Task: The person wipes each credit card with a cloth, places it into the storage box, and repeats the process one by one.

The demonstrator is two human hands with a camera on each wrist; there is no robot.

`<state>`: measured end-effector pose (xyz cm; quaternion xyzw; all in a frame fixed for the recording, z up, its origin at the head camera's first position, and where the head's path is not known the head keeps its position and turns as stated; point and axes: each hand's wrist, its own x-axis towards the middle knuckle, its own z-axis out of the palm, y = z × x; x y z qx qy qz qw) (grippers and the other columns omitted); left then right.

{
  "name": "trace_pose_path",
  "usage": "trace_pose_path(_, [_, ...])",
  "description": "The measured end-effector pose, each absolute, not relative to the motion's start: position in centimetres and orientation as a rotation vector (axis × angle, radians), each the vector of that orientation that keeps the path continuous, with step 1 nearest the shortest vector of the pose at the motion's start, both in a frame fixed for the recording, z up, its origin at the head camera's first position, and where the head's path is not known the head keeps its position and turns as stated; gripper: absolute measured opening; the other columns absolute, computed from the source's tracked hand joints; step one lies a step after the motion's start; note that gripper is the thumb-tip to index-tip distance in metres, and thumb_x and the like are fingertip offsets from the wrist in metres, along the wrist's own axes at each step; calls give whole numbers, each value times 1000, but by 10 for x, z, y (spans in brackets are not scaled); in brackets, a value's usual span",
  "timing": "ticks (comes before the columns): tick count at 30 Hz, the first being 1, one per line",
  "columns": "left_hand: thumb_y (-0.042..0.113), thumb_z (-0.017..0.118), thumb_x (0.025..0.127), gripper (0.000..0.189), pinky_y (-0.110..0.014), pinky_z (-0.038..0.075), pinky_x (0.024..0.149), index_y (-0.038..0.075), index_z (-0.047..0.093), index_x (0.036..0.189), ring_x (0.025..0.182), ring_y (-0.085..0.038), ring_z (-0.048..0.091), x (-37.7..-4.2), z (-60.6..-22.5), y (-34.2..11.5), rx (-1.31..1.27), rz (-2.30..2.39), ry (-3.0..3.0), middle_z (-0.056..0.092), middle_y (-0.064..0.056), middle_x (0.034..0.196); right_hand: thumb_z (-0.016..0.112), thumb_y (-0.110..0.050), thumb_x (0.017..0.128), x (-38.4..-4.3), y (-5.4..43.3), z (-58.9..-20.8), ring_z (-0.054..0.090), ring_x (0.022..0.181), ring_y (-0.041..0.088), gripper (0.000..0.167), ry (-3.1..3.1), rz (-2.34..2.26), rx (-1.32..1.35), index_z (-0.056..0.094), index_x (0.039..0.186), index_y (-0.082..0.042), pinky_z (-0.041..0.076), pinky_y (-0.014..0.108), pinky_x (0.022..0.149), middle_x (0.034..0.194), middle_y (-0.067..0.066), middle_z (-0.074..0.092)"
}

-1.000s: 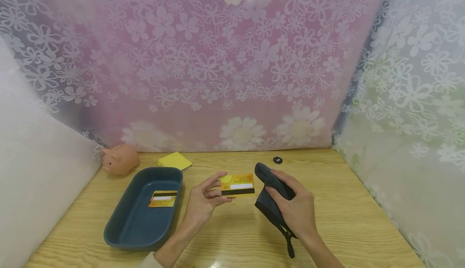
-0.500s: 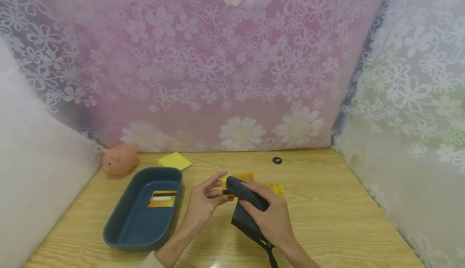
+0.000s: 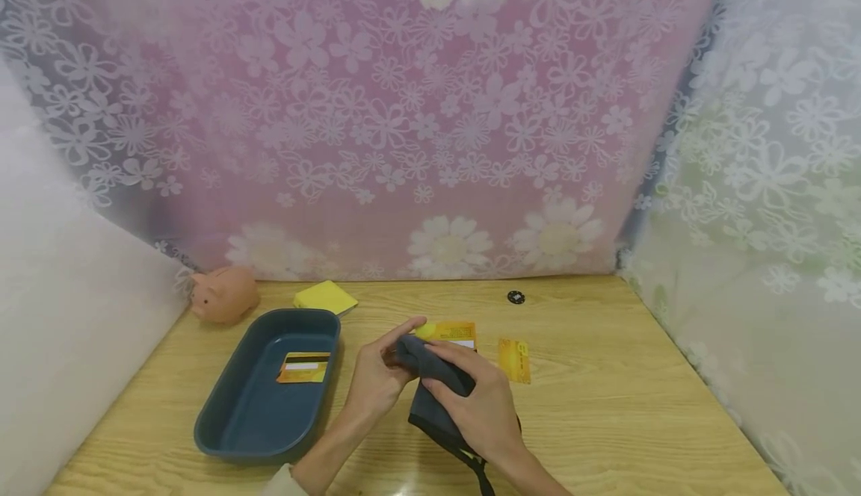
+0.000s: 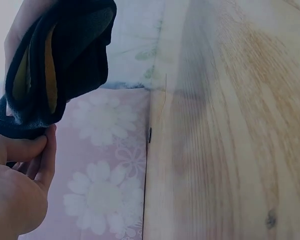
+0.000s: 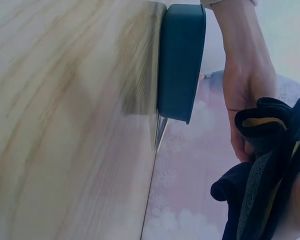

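A dark blue-grey cloth pouch (image 3: 440, 399) with a black edge and strap is gripped by my right hand (image 3: 484, 406), thumb on top. My left hand (image 3: 377, 373) meets its far end. The left wrist view shows left thumb and fingertips pinching at the edge of the pouch (image 4: 77, 50). Yellow and orange strips show between its folds there and in the right wrist view. Behind the pouch, partly covered, is an orange card (image 3: 457, 332) with a white strip. Right of my right hand, another orange card (image 3: 515, 361) lies on the table.
A blue tray (image 3: 202, 429) stands at left with an orange card (image 3: 303, 369) in it. Behind it are a pink piggy bank (image 3: 225, 296) and a yellow pad (image 3: 326, 296). A black round chip (image 3: 516, 297) lies near the back edge.
My right hand has carried the pouch leftward to my left hand, whose fingers now meet it. The card right of my right hand has come into sight from behind the pouch.
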<state>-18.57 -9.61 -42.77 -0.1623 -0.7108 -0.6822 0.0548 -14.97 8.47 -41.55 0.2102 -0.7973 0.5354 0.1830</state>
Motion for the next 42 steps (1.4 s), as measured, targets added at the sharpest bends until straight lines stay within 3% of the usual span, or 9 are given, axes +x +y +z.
trace_pose_path(3, [-14, 69, 91, 61, -29, 63, 80, 15, 64, 144, 93, -19, 77, -184, -427, -96, -497, -2189, -2106, 73, -18, 121, 87, -12, 85, -151, 88, -415, 68, 119, 17, 49, -2249, 1500, 556, 74, 129, -30, 60, 35, 93, 131, -10, 69])
trace_pose_path(6, [-11, 71, 92, 60, -37, 63, 89, 11, 61, 146, 96, -21, 77, -184, -426, -97, -523, -2274, -2058, 69, -22, 127, 87, -11, 85, -152, 92, -415, 69, 117, 20, 49, -2240, 1493, 527, 74, 129, -29, 61, 33, 89, 131, -8, 70])
trace_pose_path(11, [-10, 74, 89, 62, -38, 63, 87, 9, 61, 146, 90, -21, 76, -183, -425, -97, -502, -2286, -2064, 65, -26, 124, 87, -10, 85, -156, 101, -416, 71, 112, 23, 48, -2218, 1463, 497, 75, 128, -27, 62, 31, 83, 129, -3, 72])
trace_pose_path(17, [-18, 71, 87, 64, -41, 64, 85, 5, 61, 146, 88, -22, 72, -184, -425, -97, -402, -2379, -2005, 59, -17, 118, 87, -8, 85, -162, 114, -414, 70, 117, 22, 50, -2227, 1426, 436, 74, 129, -27, 62, 30, 85, 131, -4, 71])
trace_pose_path(23, [-12, 75, 87, 62, -43, 64, 85, 10, 64, 143, 89, -25, 71, -184, -426, -98, -368, -2407, -1994, 60, -11, 112, 87, -13, 86, -164, 130, -412, 68, 121, 20, 49, -2255, 1411, 319, 74, 130, -30, 60, 25, 88, 134, -7, 69])
trace_pose_path(34, [-20, 69, 87, 65, -46, 63, 87, 6, 61, 146, 81, -14, 67, -184, -426, -99, -364, -2399, -2006, 58, -12, 110, 86, -17, 88, -171, 161, -416, 69, 120, 25, 46, -2283, 1357, 137, 74, 132, -25, 54, 11, 83, 135, 0, 69])
trace_pose_path(42, [-21, 69, 87, 65, -50, 62, 89, 6, 60, 146, 83, -18, 70, -186, -424, -98, -347, -2388, -2005, 60, -18, 116, 85, -17, 90, -169, 168, -412, 69, 117, 27, 45, -2243, 1372, 142, 73, 132, -26, 53, 9, 82, 135, 1, 69])
